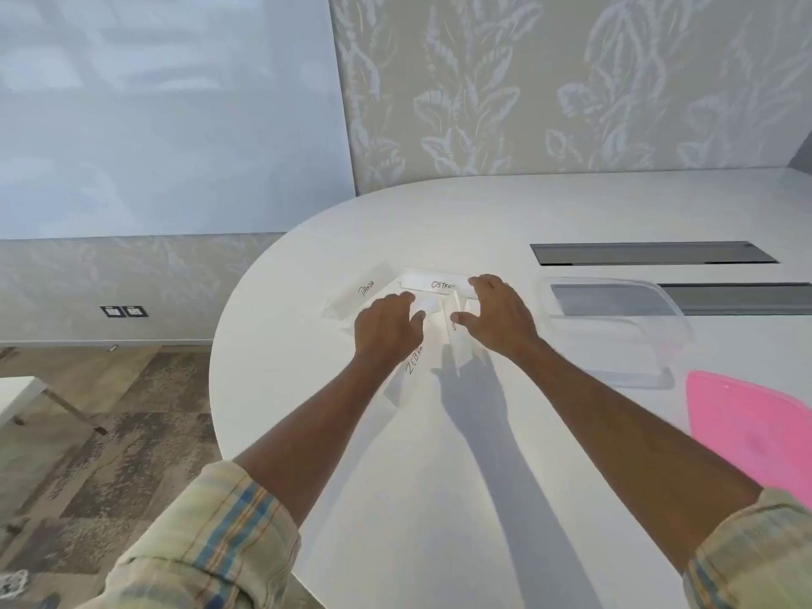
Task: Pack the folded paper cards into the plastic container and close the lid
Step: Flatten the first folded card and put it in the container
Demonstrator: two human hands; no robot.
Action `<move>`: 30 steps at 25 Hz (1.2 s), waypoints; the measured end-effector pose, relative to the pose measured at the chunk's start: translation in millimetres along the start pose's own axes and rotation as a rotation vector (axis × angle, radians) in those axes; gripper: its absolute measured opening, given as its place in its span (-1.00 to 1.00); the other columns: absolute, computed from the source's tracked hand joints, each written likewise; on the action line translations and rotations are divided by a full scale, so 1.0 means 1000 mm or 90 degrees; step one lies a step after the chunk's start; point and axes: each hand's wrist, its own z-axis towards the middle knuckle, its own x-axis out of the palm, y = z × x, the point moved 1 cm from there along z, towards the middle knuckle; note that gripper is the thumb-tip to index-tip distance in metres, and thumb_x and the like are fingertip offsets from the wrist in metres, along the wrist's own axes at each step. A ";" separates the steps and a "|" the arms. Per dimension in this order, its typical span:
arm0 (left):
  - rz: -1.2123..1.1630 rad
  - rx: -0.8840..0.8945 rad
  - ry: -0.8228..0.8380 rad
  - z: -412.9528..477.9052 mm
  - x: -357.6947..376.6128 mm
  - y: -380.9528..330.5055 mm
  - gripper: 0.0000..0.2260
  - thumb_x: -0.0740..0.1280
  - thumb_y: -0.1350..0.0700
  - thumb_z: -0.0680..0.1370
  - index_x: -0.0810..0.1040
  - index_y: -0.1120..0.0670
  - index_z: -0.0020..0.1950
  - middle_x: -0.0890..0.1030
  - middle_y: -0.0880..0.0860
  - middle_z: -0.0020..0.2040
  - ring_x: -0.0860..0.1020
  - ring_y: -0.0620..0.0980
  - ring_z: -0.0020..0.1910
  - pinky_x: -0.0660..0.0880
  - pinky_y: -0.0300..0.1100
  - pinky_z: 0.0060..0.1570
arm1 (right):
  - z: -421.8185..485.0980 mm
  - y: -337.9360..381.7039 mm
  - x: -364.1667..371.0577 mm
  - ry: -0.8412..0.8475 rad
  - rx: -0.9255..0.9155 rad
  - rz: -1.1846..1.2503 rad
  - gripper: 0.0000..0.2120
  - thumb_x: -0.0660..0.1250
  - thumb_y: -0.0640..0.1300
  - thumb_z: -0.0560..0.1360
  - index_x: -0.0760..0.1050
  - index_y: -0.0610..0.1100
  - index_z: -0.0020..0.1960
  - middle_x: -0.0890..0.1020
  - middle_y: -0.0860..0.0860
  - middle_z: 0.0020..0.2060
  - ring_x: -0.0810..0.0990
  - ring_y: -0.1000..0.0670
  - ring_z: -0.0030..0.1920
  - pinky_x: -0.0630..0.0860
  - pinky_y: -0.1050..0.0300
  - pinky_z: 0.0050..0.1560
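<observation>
Several white folded paper cards lie on the white table point(439, 454) in front of me. One reads "PANDA" point(364, 290), one "OSTRICH" point(433, 283), one "ZEBRA" point(411, 367); another card point(457, 340) stands on edge between my hands. My left hand point(386, 327) hovers over the cards, fingers spread, touching a card's end. My right hand point(501, 314) reaches over the OSTRICH card's right end with fingers apart. Right of the cards sits the clear plastic container point(615, 340), open. Its pink lid point(755, 428) lies at the near right.
Two dark cable hatches point(650, 253) are set into the table behind the container. The table's rounded edge drops off at the left, with floor and a wall socket point(123, 311) beyond. A leaf-patterned wall stands behind.
</observation>
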 end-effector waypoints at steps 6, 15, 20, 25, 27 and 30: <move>0.037 -0.134 0.282 -0.006 0.023 0.022 -0.39 0.33 -0.40 0.49 0.59 0.06 0.26 0.61 0.06 0.24 0.61 0.15 0.25 0.44 -0.05 0.00 | 0.013 0.026 0.033 0.153 -0.160 -0.104 -0.28 0.54 0.00 0.47 0.36 -0.04 0.56 0.35 0.02 0.56 0.31 -0.09 0.55 0.34 -0.03 0.50; 0.030 -0.099 0.322 -0.022 0.046 0.035 -0.28 0.47 -0.42 0.38 0.54 0.05 0.33 0.49 0.07 0.21 0.51 0.10 0.27 0.40 -0.06 -0.01 | 0.032 0.043 0.072 0.255 -0.391 -0.338 -0.39 0.36 -0.31 0.48 0.40 -0.06 0.51 0.48 0.03 0.46 0.34 0.00 0.53 0.07 0.04 0.61; 0.027 -0.083 0.288 -0.024 0.049 0.041 -0.39 0.48 -0.29 0.44 0.54 0.07 0.32 0.47 0.07 0.22 0.48 0.10 0.28 0.36 -0.06 -0.03 | 0.042 0.046 0.080 0.305 -0.383 -0.357 -0.53 0.32 -0.30 0.50 0.52 0.01 0.36 0.59 0.09 0.30 0.47 0.04 0.42 0.05 0.03 0.64; 0.024 -0.075 0.268 -0.024 0.047 0.047 -0.49 0.49 -0.21 0.46 0.56 0.08 0.27 0.48 0.06 0.16 0.52 0.10 0.22 0.35 -0.06 -0.07 | 0.048 0.053 0.075 0.313 -0.363 -0.385 -0.61 0.42 -0.23 0.43 0.60 0.02 0.23 0.69 0.07 0.13 0.58 -0.02 0.28 0.31 -0.03 0.53; 0.027 -0.065 0.262 -0.022 0.045 0.051 -0.55 0.48 -0.14 0.47 0.57 0.09 0.24 0.49 0.07 0.15 0.54 0.12 0.22 0.36 -0.07 -0.08 | 0.048 0.056 0.070 0.309 -0.341 -0.374 -0.67 0.44 -0.19 0.42 0.63 0.02 0.17 0.69 0.06 0.08 0.58 -0.06 0.24 0.53 -0.02 0.24; 0.040 -0.046 0.247 -0.020 0.040 0.058 -0.66 0.45 -0.04 0.51 0.58 0.12 0.19 0.52 0.09 0.16 0.56 0.15 0.20 0.38 -0.08 -0.08 | 0.048 0.059 0.065 0.299 -0.298 -0.317 -0.71 0.46 -0.14 0.43 0.64 0.05 0.13 0.66 0.02 0.03 0.61 -0.07 0.16 0.40 0.10 -0.09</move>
